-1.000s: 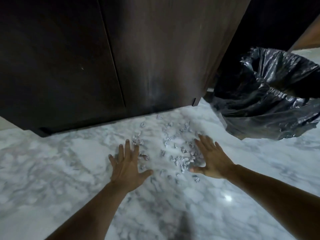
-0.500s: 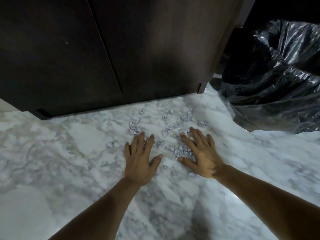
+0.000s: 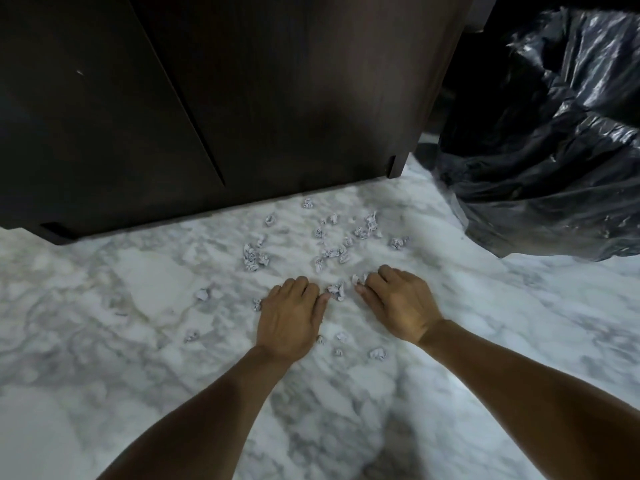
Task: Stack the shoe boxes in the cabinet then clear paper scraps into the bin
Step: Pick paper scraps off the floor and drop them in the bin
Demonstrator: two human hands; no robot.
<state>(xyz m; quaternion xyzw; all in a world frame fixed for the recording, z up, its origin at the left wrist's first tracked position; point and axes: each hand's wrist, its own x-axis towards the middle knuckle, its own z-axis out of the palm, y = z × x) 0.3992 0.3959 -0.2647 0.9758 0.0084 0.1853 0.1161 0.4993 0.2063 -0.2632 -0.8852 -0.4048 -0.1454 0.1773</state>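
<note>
Several small crumpled paper scraps [image 3: 332,252] lie scattered on the white marble floor in front of the dark cabinet [image 3: 242,98], whose doors are closed. No shoe boxes show. My left hand [image 3: 291,317] lies knuckles-up on the floor, fingers curled under over scraps, with its thumb against a small clump [image 3: 336,292]. Beside it, my right hand [image 3: 398,303] also has its fingers curled in, and a scrap [image 3: 356,280] sticks out at its fingertips. What lies under either palm is hidden. The bin with a black plastic liner [image 3: 540,140] stands at the right.
The cabinet's base edge [image 3: 55,230] runs close behind the scraps. More loose scraps [image 3: 377,353] lie near my wrists and a few [image 3: 202,294] lie to the left. The marble floor [image 3: 104,341] spreads out to the left and in front.
Both hands, flat with fingers spread a moment ago, have curled their fingers in and pulled back toward me, raking scraps together. The view has tilted down slightly.
</note>
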